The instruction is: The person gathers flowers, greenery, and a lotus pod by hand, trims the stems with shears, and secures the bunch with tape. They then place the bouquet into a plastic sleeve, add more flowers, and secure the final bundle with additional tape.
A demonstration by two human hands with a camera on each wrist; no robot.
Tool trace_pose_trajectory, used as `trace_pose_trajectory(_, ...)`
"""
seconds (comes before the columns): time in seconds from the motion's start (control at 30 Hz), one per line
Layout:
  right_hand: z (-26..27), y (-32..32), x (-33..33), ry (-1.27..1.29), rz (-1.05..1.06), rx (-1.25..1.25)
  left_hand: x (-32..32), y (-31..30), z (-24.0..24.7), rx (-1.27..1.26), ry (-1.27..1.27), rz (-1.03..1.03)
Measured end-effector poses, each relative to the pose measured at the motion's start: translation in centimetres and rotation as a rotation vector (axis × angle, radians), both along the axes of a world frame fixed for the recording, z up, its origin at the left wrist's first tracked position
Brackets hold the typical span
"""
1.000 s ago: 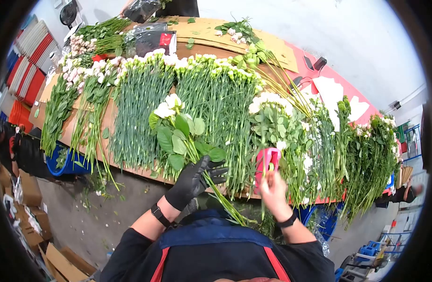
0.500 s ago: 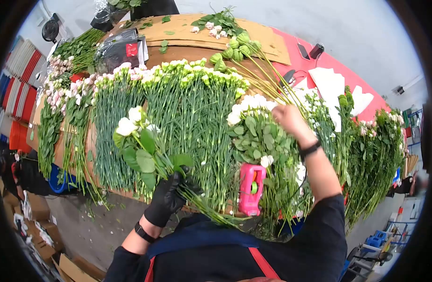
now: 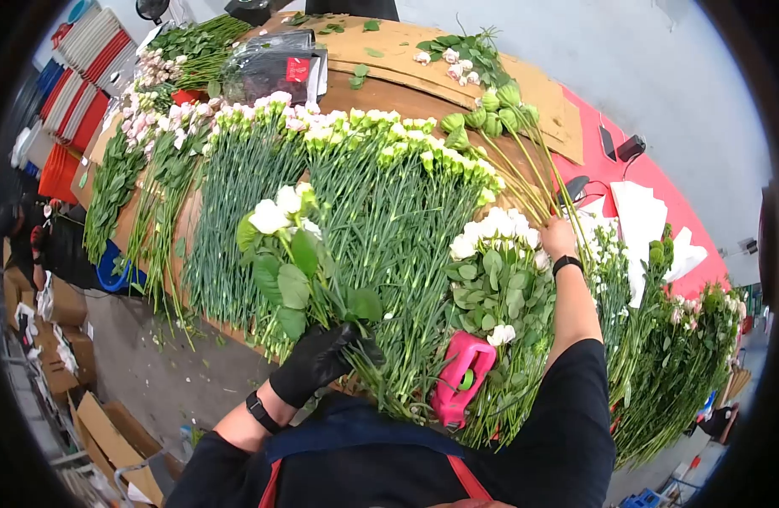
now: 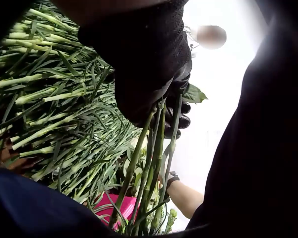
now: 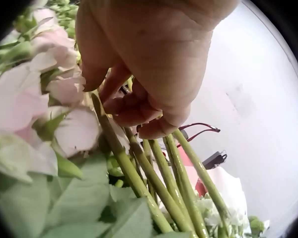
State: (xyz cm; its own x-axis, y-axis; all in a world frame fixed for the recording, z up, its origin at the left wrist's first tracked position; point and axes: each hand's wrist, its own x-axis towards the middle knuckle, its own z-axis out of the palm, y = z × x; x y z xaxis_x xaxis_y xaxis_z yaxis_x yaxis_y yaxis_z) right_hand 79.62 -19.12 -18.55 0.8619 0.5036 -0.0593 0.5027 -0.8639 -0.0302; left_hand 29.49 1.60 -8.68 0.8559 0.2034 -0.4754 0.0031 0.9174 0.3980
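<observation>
My left hand (image 3: 326,360), in a black glove, grips a small bunch of white roses (image 3: 271,217) with broad green leaves. In the left wrist view its stems (image 4: 156,163) hang below the gloved fingers. My bare right hand (image 3: 559,240) reaches across the table to the long stems of green lotus buds (image 3: 499,110). The right wrist view shows its fingers curled at these thick stems (image 5: 164,183), close beside pale pink-white roses (image 5: 74,129). Below that hand in the head view lies a bunch of white roses (image 3: 495,233) with leaves.
A pink tape dispenser (image 3: 461,381) lies near the front table edge. Rows of white carnations (image 3: 389,195) fill the middle. Greenery bundles (image 3: 677,381) lie at right, cardboard sheets (image 3: 389,68) at the back. White paper (image 3: 639,229) rests on the red tabletop (image 3: 686,212).
My right hand has left the tape dispenser and moved up and away to the lotus stems. My left hand still holds its bunch, now farther left and lower.
</observation>
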Motion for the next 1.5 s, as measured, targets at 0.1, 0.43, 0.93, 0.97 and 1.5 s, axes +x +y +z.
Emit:
trace_pose_trajectory(0.1,0.1,-0.3,0.2,-0.003,-0.067,0.191,-0.1,-0.1,-1.0,-0.004,-0.048,-0.046)
trace_pose_trajectory(0.43,17.2,-4.5,-23.9,0.114,-0.108,0.729,-2.6,1.1,0.2,0.024,-0.186,-0.143)
trace_pose_trajectory(0.93,10.0,3.9,-67.9,0.48,-0.318,1.373,-16.8,3.4,0.5,0.129,-0.245,-0.316)
trace_pose_trajectory(0.97,10.0,4.0,-68.8,0.448,-0.286,1.369,-17.6,3.5,0.7,0.106,-0.26,-0.351)
trace_pose_trajectory(1.5,25.6,3.2,-60.2,0.593,0.034,1.257,-23.2,-4.4,4.7,0.541,-0.293,-0.59)
